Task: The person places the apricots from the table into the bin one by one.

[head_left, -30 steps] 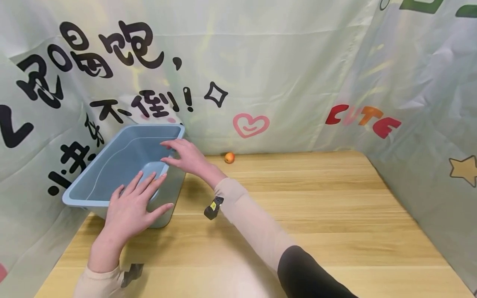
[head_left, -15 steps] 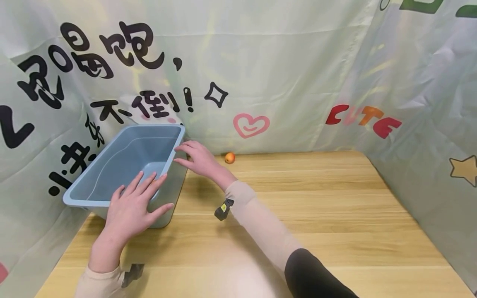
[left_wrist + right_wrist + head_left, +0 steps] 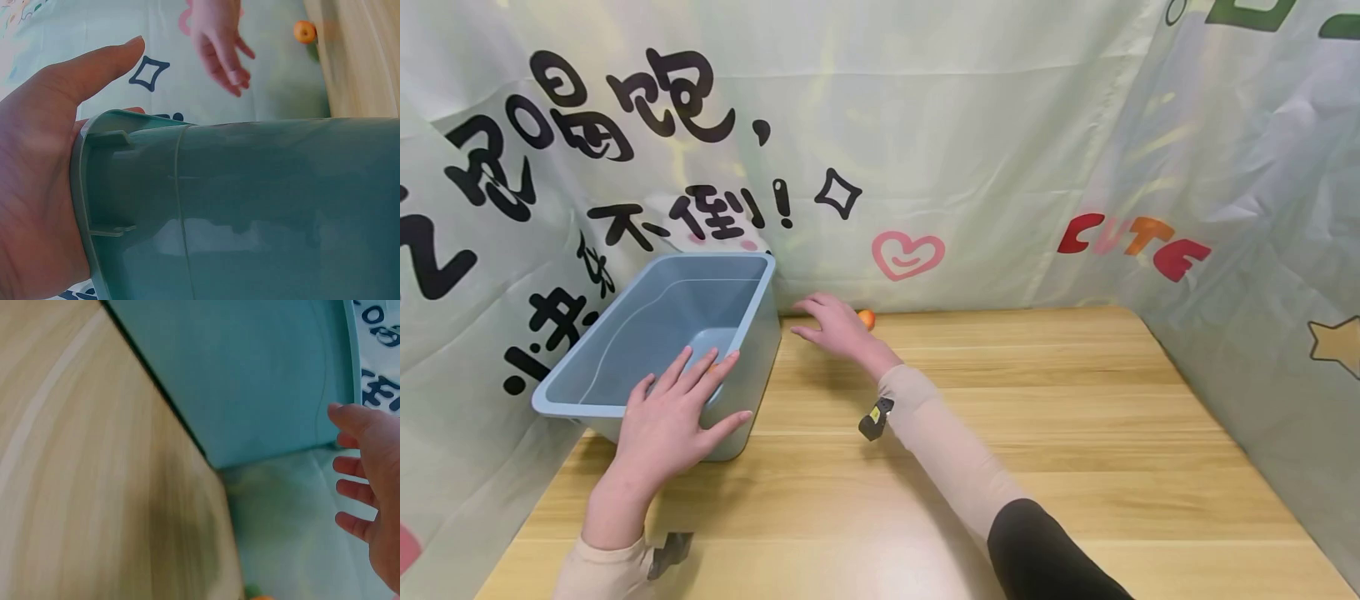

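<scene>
A blue-grey plastic tub point(image 3: 756, 350) stands at the left of the table. Across its near rim lies my left hand point(image 3: 662, 425), fingers stretched over the opening and thumb spread outward; the left wrist view has the palm point(image 3: 37, 187) against the rim. A small orange patch shows between those fingers, too hidden to identify. My right hand point(image 3: 838, 327) is in the air to the right of the tub, apart from it, fingers loosely bent around nothing. Behind that hand, a small round orange-red fruit point(image 3: 868, 319) sits at the table's back edge, partly covered in the head view.
The wooden table point(image 3: 1000, 433) meets a printed cloth backdrop point(image 3: 970, 150) at the back and on both sides. The tub's far end comes close to the cloth at the back left. Wood surface stretches to the right of the tub.
My right hand has left the tub's right rim and moved rightward, now partly covering the fruit. The left hand and tub have stayed in place; the head view has shifted slightly.
</scene>
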Action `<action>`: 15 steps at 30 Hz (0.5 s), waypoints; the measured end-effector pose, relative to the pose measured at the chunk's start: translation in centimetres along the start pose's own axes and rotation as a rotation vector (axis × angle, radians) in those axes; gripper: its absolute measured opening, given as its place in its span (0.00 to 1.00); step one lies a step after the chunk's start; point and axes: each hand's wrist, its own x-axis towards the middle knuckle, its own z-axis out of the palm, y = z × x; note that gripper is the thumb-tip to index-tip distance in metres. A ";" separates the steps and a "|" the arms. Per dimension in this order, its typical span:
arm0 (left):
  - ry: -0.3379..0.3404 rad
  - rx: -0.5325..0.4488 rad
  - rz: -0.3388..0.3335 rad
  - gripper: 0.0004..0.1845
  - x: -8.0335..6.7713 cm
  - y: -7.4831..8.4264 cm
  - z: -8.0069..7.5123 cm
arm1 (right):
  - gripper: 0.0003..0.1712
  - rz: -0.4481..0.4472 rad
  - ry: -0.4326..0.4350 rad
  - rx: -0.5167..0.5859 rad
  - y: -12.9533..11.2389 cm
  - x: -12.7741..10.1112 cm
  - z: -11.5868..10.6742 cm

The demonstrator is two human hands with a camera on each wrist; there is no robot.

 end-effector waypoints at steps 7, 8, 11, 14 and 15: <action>-0.012 -0.002 -0.005 0.42 0.0 0.0 0.1 | 0.30 0.079 -0.045 -0.028 2.5 -0.5 0.5; -0.015 -0.002 -0.005 0.42 0.0 -0.1 0.1 | 0.30 0.090 -0.052 -0.025 2.8 -0.5 0.6; -0.015 -0.004 -0.003 0.42 0.0 -0.1 0.1 | 0.30 0.129 -0.076 -0.029 3.7 -0.7 0.7; -0.009 -0.009 -0.001 0.42 0.0 -0.1 0.2 | 0.31 0.162 -0.100 -0.038 4.5 -1.0 1.0; -0.008 -0.010 -0.001 0.42 0.0 -0.1 0.2 | 0.31 0.172 -0.109 -0.047 4.8 -1.1 1.0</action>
